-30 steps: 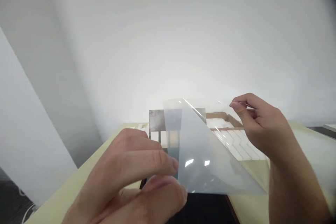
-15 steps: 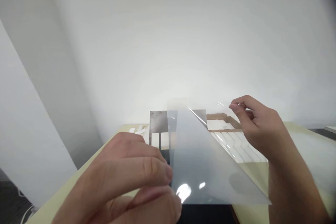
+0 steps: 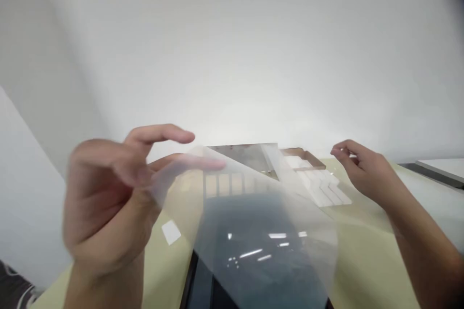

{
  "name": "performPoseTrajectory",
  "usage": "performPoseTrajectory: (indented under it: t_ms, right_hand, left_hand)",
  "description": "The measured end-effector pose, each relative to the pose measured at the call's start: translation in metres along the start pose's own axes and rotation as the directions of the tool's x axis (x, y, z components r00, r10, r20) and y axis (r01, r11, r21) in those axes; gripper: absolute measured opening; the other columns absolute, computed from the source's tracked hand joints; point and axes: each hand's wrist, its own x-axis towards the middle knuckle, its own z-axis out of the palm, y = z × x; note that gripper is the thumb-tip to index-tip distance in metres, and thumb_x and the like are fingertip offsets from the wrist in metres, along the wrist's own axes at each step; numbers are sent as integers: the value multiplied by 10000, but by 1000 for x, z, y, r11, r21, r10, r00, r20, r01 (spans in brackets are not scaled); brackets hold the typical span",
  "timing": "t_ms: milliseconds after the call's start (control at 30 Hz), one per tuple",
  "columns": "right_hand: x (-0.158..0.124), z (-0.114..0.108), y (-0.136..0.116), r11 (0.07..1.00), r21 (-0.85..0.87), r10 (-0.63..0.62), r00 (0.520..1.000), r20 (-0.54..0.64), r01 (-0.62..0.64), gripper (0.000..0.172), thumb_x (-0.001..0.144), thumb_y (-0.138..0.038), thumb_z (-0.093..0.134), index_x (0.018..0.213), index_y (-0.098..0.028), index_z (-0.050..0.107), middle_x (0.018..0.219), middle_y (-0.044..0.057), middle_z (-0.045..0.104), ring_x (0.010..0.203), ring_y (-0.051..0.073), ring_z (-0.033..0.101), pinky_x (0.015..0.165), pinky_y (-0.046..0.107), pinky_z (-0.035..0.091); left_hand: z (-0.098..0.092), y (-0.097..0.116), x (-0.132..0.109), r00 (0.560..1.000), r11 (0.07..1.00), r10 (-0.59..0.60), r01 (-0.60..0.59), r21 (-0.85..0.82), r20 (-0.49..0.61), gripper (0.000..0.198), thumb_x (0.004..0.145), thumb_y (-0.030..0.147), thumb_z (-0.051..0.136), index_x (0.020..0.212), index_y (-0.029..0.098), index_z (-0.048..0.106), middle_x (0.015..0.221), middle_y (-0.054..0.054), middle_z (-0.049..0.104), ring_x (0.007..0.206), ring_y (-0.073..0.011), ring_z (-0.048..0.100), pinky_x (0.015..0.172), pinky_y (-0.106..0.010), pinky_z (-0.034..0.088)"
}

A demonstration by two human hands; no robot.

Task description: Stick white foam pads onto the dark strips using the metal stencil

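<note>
My left hand (image 3: 112, 193) pinches one corner of a thin translucent film sheet (image 3: 250, 222) between thumb and finger, its other fingers stretched out, one behind the film. The sheet hangs slanted over a dark flat panel (image 3: 205, 282), which shows through it. At the right, my right hand (image 3: 357, 166) is raised with thumb and fingertips pressed together. A barely visible clear film seems to run from those fingertips toward the sheet; faint glints mark it. Behind the sheet stands a grey metallic plate (image 3: 246, 157) with a row of light rectangles below it.
A shallow brown cardboard box (image 3: 313, 160) with white pieces stands at the back. White strips (image 3: 328, 190) lie in front of it. One small white piece (image 3: 170, 232) rests on the yellowish table (image 3: 373, 256). A dark-edged flat object (image 3: 435, 174) is at the far right.
My left hand has risen and moved left, now pinching a film corner. The film has swung down over the dark panel. My right hand has shifted slightly right, and the view has tilted.
</note>
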Motion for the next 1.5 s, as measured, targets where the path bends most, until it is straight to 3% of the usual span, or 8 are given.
performPoseTrajectory:
  t_ms: [133,300,533,767,933,1033,1267,1500]
  right_hand:
    - [-49,-5,75,996,-72,70,990,123,-61,279,1028,-539,539,921,-308,651,818,44,745,662,234,662,586,314,476]
    - [-119,6,154,980,-148,169,953,251,-134,337,971,-554,494,856,-281,654,820,75,790,700,314,746,633,392,557]
    - [-128,22,183,962,-184,253,907,337,-200,330,899,-568,520,893,-299,712,1007,110,776,816,364,730,743,495,543]
    - [-106,35,94,955,193,111,876,469,-225,659,970,-720,529,1416,-244,623,1552,212,543,1494,444,417,1178,671,368]
    - [-117,78,-23,666,629,-258,668,698,-400,827,995,-828,412,1622,-289,414,1344,139,732,1158,286,737,1045,497,575]
    - [-122,115,-61,505,645,-227,633,740,-573,916,980,-672,651,1682,-267,225,1107,93,795,853,219,786,929,456,629]
    - [-137,159,-71,421,489,16,545,838,-764,1048,931,-434,782,1687,-318,66,969,-16,671,638,168,738,643,376,672]
    - [-135,149,-65,525,420,2,494,869,-740,745,999,-536,678,1620,-366,302,1220,52,606,818,210,804,690,383,687]
  left_hand:
    - [0,-32,7,952,945,-147,216,-247,268,76,1058,129,628,1067,202,608,1173,-28,632,1418,-359,592,974,-478,685]
    - [29,-55,0,802,792,-348,528,-305,485,115,1112,276,567,1025,210,530,1462,-72,623,1088,-304,798,1002,-517,644]
    - [66,-64,-27,662,604,-520,732,-316,539,172,1104,363,586,1023,222,529,1551,-87,578,1089,-316,799,1049,-540,623]
    - [69,-41,-43,598,467,-681,799,-378,422,155,1095,331,606,1036,216,521,1548,-105,576,1155,-357,772,973,-566,666]
    - [60,-44,-62,518,407,-798,839,-361,307,186,1055,332,666,1027,216,523,1526,-107,584,1212,-363,745,995,-537,657]
    - [43,-56,-83,482,415,-841,866,-278,246,207,1061,395,659,1065,220,549,1460,-106,626,1177,-327,757,1017,-539,637]
    - [0,-94,-147,528,563,-822,812,158,214,457,1078,474,618,1424,176,584,1420,-138,622,1189,-278,684,1014,-512,601]
    - [-19,-105,-175,574,717,-675,359,598,464,321,1064,438,623,1331,275,693,1587,-98,530,1512,-367,433,1260,-640,346]
